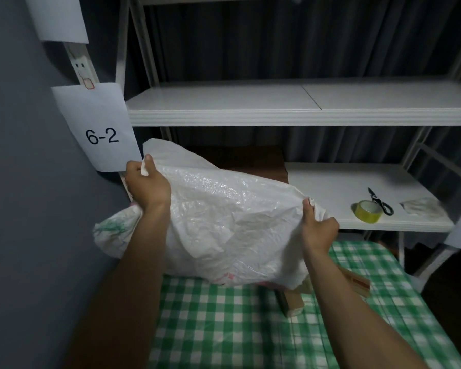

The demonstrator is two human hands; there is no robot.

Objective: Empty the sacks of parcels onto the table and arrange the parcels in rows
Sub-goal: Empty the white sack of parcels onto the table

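A white woven sack (224, 217) is held up over the far end of the table with the green checked cloth (224, 323). My left hand (147, 182) grips one upper corner of the sack and my right hand (318, 227) grips the other, lower corner. The sack's lower end hangs down to the cloth. A cardboard parcel (292, 300) pokes out beneath the sack, and another parcel with red tape (357, 282) lies beside my right forearm. Behind my left arm a second white sack with green print (112, 230) sits against the wall.
White metal shelving (277, 107) stands right behind the table. Its lower shelf (343, 182) holds a roll of yellow tape (366, 210), black scissors (379, 202) and a crumpled clear bag (419, 206). A paper label "6-2" (101, 129) hangs on the grey wall at left.
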